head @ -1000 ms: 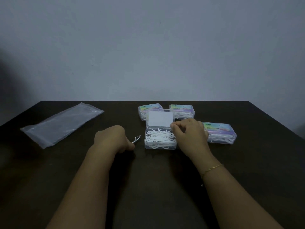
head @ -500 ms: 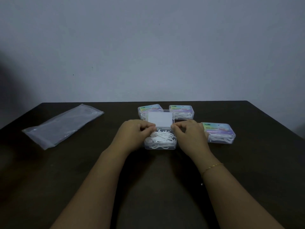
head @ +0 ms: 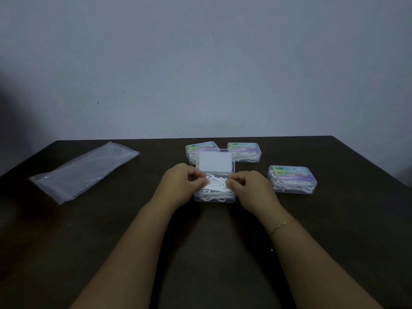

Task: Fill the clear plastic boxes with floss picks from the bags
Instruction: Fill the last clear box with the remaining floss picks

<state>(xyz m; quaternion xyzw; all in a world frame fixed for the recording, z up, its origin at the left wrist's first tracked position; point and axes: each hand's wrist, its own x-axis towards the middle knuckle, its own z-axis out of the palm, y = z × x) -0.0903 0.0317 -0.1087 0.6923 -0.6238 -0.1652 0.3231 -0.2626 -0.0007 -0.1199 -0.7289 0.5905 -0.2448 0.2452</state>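
An open clear plastic box (head: 214, 198) stands mid-table with its lid (head: 215, 167) raised behind it. White floss picks (head: 217, 184) fill it in a loose heap. My left hand (head: 181, 186) is at the box's left side with fingers curled, fingertips pinching the picks. From the right side my right hand (head: 250, 188) does the same with curled fingers, the two hands nearly meeting over the heap. A flat clear plastic bag (head: 84, 170) lies at the left of the table and looks empty.
Three closed, labelled boxes of picks stand nearby: one (head: 200, 149) and another (head: 245, 151) behind the open lid, a third (head: 292, 179) to the right. The dark table (head: 211, 253) ends at a grey wall behind.
My left hand carried a single floss pick from the table to the open box. Both hands have since closed in over the heap of picks.
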